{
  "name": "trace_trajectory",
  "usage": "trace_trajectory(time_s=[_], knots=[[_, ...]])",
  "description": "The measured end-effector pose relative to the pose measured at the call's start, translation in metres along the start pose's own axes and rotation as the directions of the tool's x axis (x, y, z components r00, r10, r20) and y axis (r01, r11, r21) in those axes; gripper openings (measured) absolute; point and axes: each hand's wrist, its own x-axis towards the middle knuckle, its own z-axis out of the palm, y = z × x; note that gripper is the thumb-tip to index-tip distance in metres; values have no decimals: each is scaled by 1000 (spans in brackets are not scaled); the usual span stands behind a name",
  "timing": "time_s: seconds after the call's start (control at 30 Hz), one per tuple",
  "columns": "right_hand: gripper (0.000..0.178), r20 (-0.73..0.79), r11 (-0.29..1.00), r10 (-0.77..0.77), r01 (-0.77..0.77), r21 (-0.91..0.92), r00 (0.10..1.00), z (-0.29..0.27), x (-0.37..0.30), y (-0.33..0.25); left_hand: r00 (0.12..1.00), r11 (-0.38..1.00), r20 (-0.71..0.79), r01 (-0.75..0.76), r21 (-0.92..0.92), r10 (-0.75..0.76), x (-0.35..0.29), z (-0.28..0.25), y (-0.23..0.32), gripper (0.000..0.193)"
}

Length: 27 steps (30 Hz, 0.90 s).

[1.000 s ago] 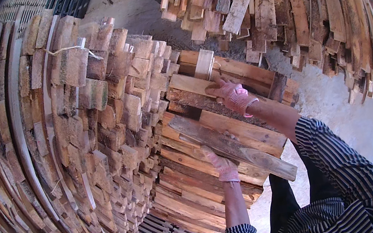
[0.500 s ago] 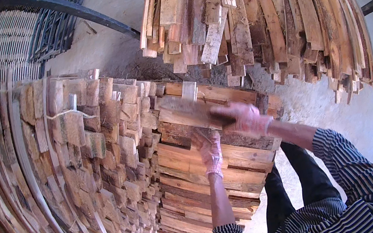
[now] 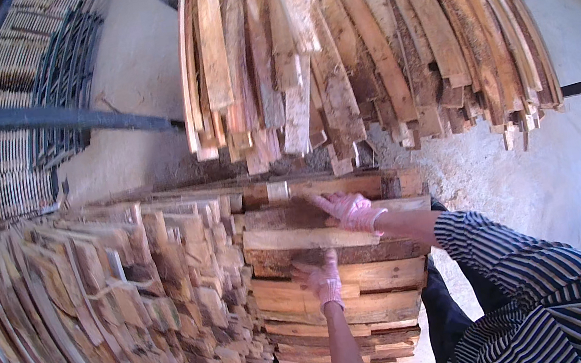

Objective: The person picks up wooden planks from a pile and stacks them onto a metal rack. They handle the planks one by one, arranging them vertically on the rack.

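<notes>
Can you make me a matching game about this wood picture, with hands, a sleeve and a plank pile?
Things:
1. Right hand
2. Left hand
3. Right sleeve
4. Plank pile on the far side

Places and looks:
A. Dark and pale stripes
B. Lower of the two gloved hands in the picture
C. Near the top edge of the picture
D. Higher of the two gloved hands in the picture

Right pairs: 1-D, 2-B, 3-A, 4-C.

Pink-gloved left hand (image 3: 323,282): your fingers spread, pointing forward
Pink-gloved right hand (image 3: 355,211): farther forward, your fingers extended leftward
Bare forearms (image 3: 344,345): yours, both outstretched
</notes>
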Motion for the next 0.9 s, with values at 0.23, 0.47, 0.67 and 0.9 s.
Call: trace_trajectory(time_s=[0.23,0.47,0.67,0.9], knots=[[72,-67,455,487,-188,871,871,-17,6,48,830,630,-290,-553,-545,477,40,-55,212,67],[93,-114,337,694,-181,924,711,-116,13,77,975,833,-46,-209,-512,216,83,-23,307,73],[93,48,338,517,-255,906,855,-192,14,119,964,777,131,-104,-621,233,85,-44,333,71],[66,162,447,310,-294,845,937,-296,-2,115,749,266,383,279,-923,540,120,-12,361,56]])
